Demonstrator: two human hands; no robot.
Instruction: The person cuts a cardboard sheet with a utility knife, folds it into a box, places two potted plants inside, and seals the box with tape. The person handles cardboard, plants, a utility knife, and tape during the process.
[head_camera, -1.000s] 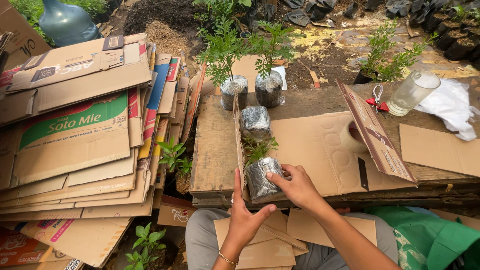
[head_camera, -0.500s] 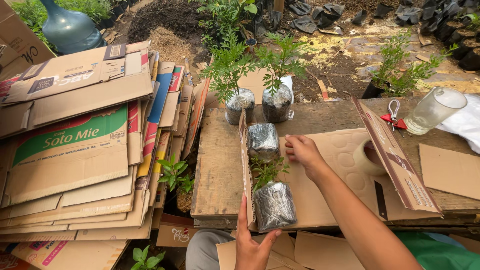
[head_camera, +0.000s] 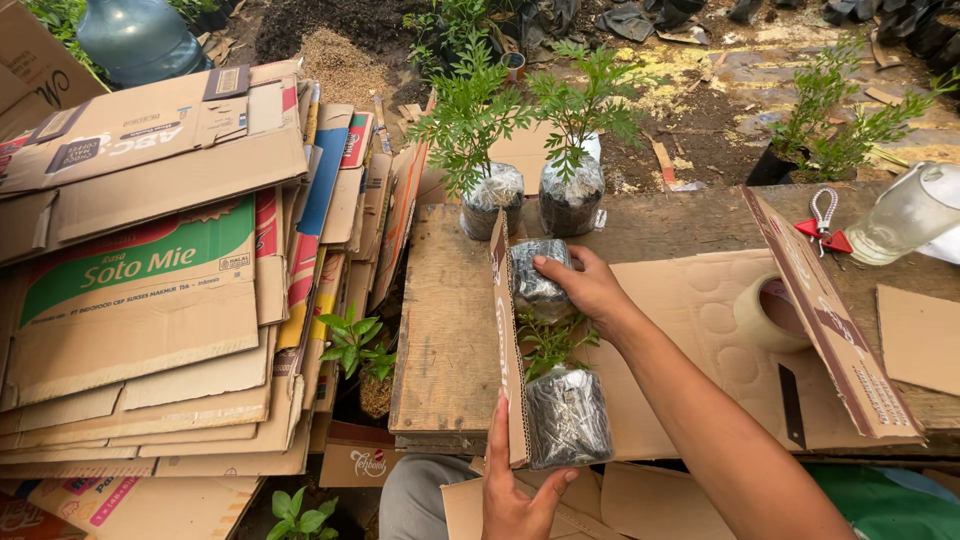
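Seedling bags lie end to end on the flattened cardboard sheet (head_camera: 700, 330): the right hand (head_camera: 585, 290) clasps the far bag (head_camera: 538, 278), while the left hand (head_camera: 515, 490) cups the near bag (head_camera: 567, 418) against the raised flap (head_camera: 505, 330). Bare cardboard stretches right toward the tape roll (head_camera: 765, 313); two upright potted seedlings (head_camera: 530, 195) stand just beyond on the wooden table (head_camera: 445, 330).

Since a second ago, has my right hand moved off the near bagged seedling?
Yes. The right hand moved away from the near bagged seedling to the far bagged seedling, toward the upright plants.
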